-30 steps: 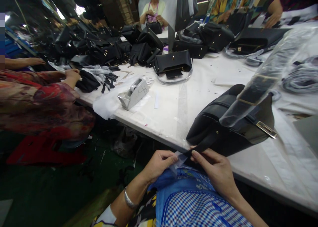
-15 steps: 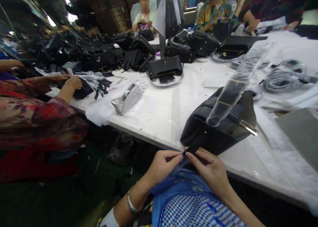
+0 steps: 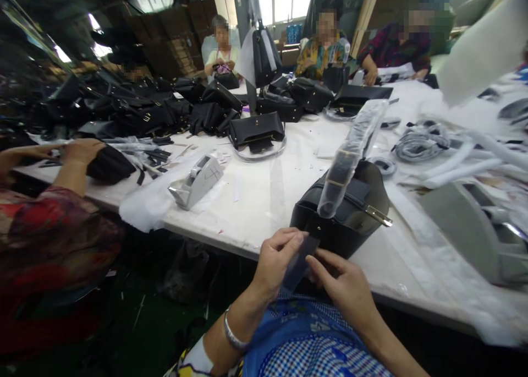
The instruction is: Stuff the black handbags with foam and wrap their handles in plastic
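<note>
At the table's near edge my left hand (image 3: 272, 261) pinches the upper left edge of a dark strap (image 3: 300, 262) that has a see-through, film-like sheen. On its other side my right hand (image 3: 344, 278) is closed, thumb and fingers at the strap's right edge. Just beyond my hands a black handbag (image 3: 334, 236) lies on the table, and whether the strap joins it is hidden. Across the bag rises a buckled belt strap (image 3: 342, 165) wrapped in clear plastic. A gold metal clasp (image 3: 378, 216) sticks out at the bag's right.
A grey tape dispenser (image 3: 196, 181) stands left on the white table (image 3: 256, 212); another dispenser (image 3: 474, 228) is at right. Coiled wrapped straps (image 3: 423, 140) lie behind it. Black bags (image 3: 256, 132) pile up further back. A co-worker's hand (image 3: 84, 151) is at left; other people sit opposite.
The camera view has shifted, bringing the right dispenser into sight. My left hand has risen and turned, so the strap between my hands now shows its broad face.
</note>
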